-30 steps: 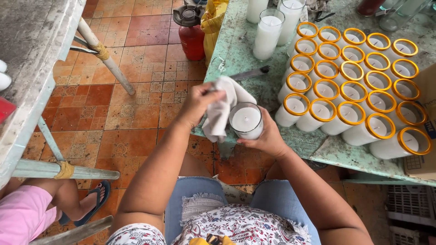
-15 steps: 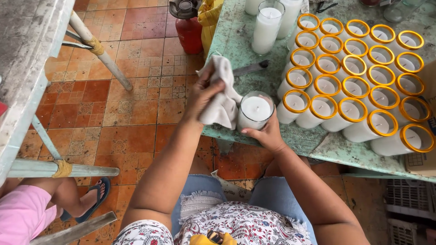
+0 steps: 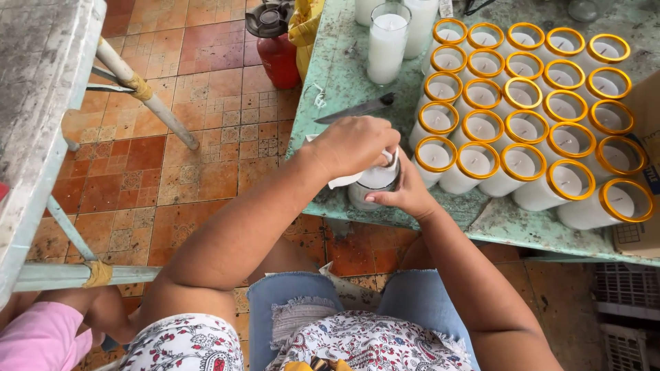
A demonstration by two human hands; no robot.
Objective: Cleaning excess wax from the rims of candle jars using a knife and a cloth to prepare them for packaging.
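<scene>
A glass candle jar [image 3: 373, 189] filled with white wax stands on the near edge of the green table [image 3: 337, 75]. My left hand [image 3: 354, 144] presses a white cloth [image 3: 342, 181] over the jar's top. My right hand [image 3: 402, 192] grips the jar's side from the right. Just right of my hands stand several rows of white candles with yellow rims [image 3: 522, 103].
A knife [image 3: 356, 110] lies on the table behind my hands. Two tall glass candles [image 3: 387, 45] stand at the back. A red gas canister [image 3: 276, 51] sits on the tiled floor. Another person's pink sleeve [image 3: 38, 340] shows under a grey bench [image 3: 41, 103] on the left.
The jar has come down from mid-air onto the table edge. My left hand with the cloth moved from its side to over its top.
</scene>
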